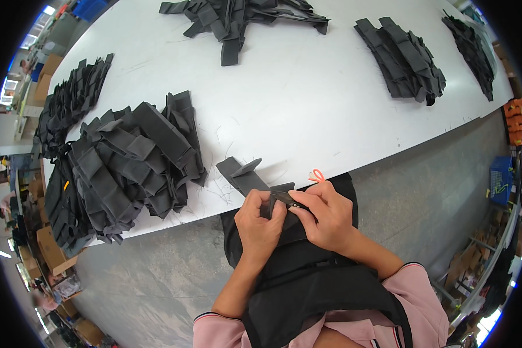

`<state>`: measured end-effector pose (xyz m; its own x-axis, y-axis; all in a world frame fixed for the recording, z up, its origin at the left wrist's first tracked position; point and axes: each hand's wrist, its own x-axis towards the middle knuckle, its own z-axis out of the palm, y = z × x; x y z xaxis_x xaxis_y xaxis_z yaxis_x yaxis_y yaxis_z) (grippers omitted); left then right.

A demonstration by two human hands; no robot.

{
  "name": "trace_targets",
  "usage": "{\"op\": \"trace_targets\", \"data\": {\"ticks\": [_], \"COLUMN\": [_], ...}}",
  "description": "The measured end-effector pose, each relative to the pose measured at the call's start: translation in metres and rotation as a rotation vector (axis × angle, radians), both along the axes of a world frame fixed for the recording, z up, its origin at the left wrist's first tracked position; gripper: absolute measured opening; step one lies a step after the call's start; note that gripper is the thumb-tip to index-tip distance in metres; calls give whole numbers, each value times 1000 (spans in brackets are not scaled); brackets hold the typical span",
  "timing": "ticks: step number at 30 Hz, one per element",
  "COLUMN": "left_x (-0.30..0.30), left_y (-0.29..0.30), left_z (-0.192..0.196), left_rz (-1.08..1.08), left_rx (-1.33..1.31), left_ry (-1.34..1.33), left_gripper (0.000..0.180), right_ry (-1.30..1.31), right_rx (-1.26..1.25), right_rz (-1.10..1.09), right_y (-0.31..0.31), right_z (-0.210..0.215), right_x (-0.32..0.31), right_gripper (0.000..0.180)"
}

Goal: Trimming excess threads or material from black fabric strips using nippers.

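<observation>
My left hand [256, 227] pinches the near end of a black fabric strip [242, 176] at the table's front edge. The strip's far part lies on the white table [296, 110], with a folded flap standing up from it. My right hand [329, 219] is closed around dark thread snips [287, 199], whose tip meets the fabric beside my left fingers. An orange cord loop [317, 175] sticks out above my right hand. Part of the strip and most of the snips are hidden by my fingers.
A large heap of black fabric strips [127, 156] lies on the left of the table. More strip bundles lie at the far side [232, 23] and right [403, 61]. Loose threads are scattered near the strip. A blue crate [500, 180] stands on the floor at right.
</observation>
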<state>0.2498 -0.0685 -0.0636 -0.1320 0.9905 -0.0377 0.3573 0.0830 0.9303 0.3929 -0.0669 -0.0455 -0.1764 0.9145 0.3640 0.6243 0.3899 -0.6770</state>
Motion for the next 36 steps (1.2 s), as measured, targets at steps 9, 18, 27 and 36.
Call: {"op": "trace_targets", "data": {"ticks": [9, 18, 27, 36], "left_x": [0, 1, 2, -3], "left_y": [0, 1, -1, -3], "left_z": [2, 1, 4, -6], "left_rz": [-18, -1, -17, -47], "left_rx": [10, 50, 48, -79], "left_ry": [86, 133, 139, -175], "left_gripper": [14, 18, 19, 16], "right_ry": [-80, -110, 195, 370], "right_rx": [119, 98, -217, -229], "right_rz": [32, 19, -18, -95], "right_y": [0, -2, 2, 0], "right_z": [3, 5, 0, -2], "right_x": [-1, -2, -2, 3], "right_gripper": [32, 29, 25, 22]}}
